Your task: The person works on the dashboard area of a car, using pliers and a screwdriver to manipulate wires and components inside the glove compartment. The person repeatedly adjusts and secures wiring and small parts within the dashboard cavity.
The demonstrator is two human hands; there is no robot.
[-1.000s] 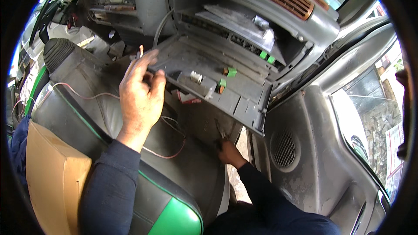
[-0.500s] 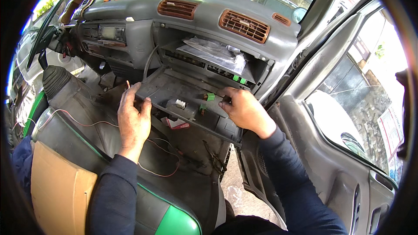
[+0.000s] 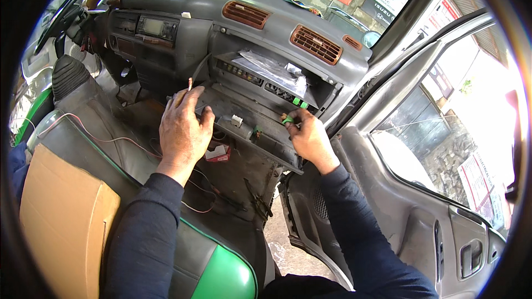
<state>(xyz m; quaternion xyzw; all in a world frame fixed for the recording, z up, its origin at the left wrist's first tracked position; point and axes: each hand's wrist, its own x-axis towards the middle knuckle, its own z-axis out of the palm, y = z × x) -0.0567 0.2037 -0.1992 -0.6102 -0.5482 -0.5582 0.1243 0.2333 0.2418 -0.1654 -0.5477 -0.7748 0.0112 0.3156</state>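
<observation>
My right hand [image 3: 308, 135] pinches a small green relay [image 3: 287, 119] above the right part of the lowered glove-box lid [image 3: 219, 99]. A second green relay [image 3: 257, 133] lies in the lid's recess, left of this hand. Next to it sits a white plastic connector [image 3: 237, 121]. At the lid's left edge is my left hand [image 3: 185, 124], thumb apart from the fingers. A thin stick-like piece with an orange-brown tip [image 3: 190, 82] sticks up from between its fingers; its kind I cannot make out. Behind the lid, the fuse and relay panel [image 3: 241, 73] shows in the opening.
Clear plastic-wrapped papers [image 3: 274, 71] rest on the shelf above the panel. A red and white box [image 3: 217, 153] is under the lid, with pliers [image 3: 258, 199] lower down. Thin wires [image 3: 108, 138] run over the seats. A cardboard box [image 3: 66, 210] stands left; the open door [image 3: 399, 205] is right.
The green relay that lay on the lid is now in my right hand. My left hand has moved right and upward, carrying the thin piece with it. The view has shifted slightly.
</observation>
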